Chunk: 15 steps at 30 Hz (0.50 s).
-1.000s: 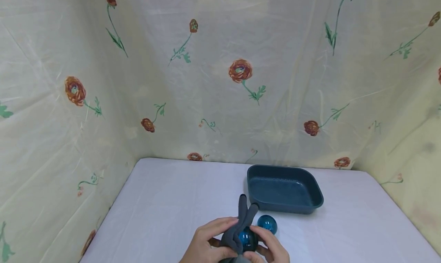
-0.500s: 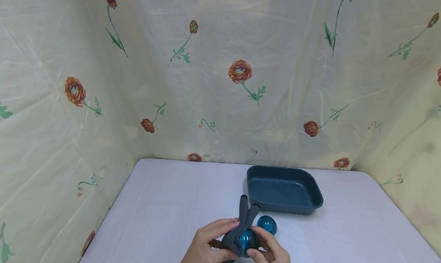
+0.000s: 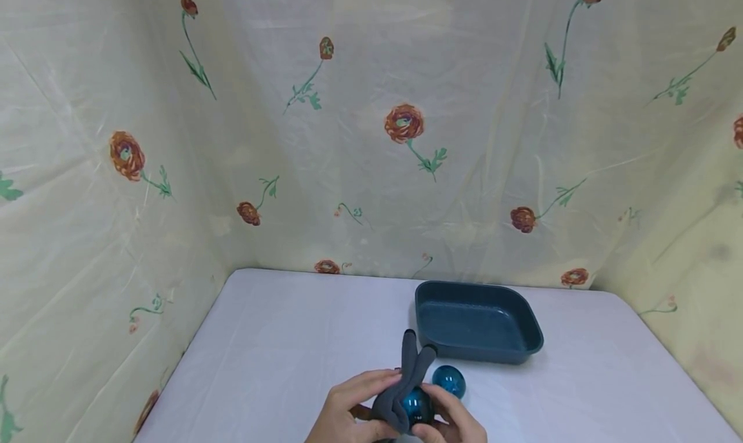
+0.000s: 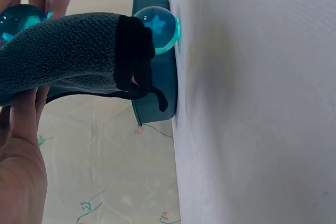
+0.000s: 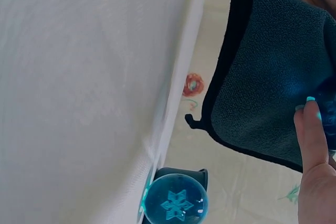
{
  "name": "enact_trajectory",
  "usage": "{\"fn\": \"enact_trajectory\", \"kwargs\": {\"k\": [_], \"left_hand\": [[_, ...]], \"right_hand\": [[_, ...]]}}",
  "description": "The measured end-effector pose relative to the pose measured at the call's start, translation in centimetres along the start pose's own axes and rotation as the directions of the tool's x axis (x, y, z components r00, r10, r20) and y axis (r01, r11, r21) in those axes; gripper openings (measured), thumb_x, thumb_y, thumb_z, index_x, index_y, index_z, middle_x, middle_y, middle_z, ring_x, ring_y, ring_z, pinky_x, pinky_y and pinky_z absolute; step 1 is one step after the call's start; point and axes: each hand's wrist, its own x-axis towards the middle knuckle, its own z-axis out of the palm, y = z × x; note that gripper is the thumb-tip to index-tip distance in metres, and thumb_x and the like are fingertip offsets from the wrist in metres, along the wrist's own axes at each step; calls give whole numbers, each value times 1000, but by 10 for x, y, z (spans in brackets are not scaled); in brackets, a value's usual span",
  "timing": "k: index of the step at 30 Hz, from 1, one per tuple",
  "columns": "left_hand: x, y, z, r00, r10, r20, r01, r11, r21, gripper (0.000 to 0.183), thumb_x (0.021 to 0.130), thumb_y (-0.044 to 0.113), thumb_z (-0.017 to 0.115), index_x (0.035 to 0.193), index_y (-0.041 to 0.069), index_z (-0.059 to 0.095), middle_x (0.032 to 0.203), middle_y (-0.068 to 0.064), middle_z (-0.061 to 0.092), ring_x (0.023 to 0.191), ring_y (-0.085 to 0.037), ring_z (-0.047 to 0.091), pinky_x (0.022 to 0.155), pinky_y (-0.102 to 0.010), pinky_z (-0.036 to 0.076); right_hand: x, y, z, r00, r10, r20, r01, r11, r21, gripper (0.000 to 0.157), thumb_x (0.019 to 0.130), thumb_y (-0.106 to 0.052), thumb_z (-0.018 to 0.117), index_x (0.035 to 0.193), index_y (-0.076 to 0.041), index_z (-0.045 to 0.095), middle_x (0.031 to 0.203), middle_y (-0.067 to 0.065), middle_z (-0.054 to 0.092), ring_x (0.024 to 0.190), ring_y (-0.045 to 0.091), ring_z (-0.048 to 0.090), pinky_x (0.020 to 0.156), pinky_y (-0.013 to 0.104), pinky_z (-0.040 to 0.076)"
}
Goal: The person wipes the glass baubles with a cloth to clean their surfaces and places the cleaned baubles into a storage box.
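Near the front of the table, both hands work on a dark grey cloth with black edging (image 3: 387,405) and a glossy blue ball (image 3: 419,405). My left hand (image 3: 351,409) grips the folded cloth against the ball's left side. The fingers and thumb of my right hand (image 3: 458,418) hold the ball on its right. In the left wrist view the cloth (image 4: 68,51) hangs in a fold below the ball (image 4: 21,18). A second clear blue ball (image 3: 449,382) rests on the table just beyond the right hand; the right wrist view shows a snowflake shape inside this ball (image 5: 176,203).
A dark teal rectangular tray (image 3: 476,351) stands behind the second ball, right of centre, with nothing seen inside. White covering lies over the table (image 3: 278,346). Flower-printed curtains (image 3: 348,153) enclose the back and both sides.
The right thumb and fingers have shifted slightly on the ball, and the cloth has moved a little against it. The second ball and the tray stay in place.
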Motion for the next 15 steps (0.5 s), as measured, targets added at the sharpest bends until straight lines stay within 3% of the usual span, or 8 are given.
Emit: {"fn": "enact_trajectory", "kwargs": {"k": [3, 7, 15], "left_hand": [[0, 1, 0, 999, -43, -12, 43, 999, -5, 52, 80, 26, 70, 129, 24, 54, 131, 2, 56, 107, -10, 60, 63, -27, 57], [0, 1, 0, 998, -53, -26, 53, 998, -23, 52, 79, 25, 72, 129, 24, 55, 129, 1, 57, 105, -10, 61, 63, -28, 57], [0, 0, 0, 997, -62, -37, 61, 997, -41, 50, 81, 23, 70, 129, 23, 55, 128, -1, 58, 102, -11, 62, 64, -30, 57]], "right_hand": [[0, 3, 0, 998, -64, 9, 64, 998, -2, 44, 78, -16, 72, 118, -11, 56, 113, 9, 61, 90, 4, 61, 73, 26, 56], [1, 6, -1, 989, -140, 38, 141, 990, -19, 46, 78, -15, 72, 120, -7, 55, 116, 11, 59, 93, 2, 59, 71, 26, 56], [1, 3, -2, 989, -145, 23, 146, 989, -21, 51, 71, -15, 78, 117, -11, 57, 116, 1, 58, 99, 1, 57, 74, 29, 57]]}}
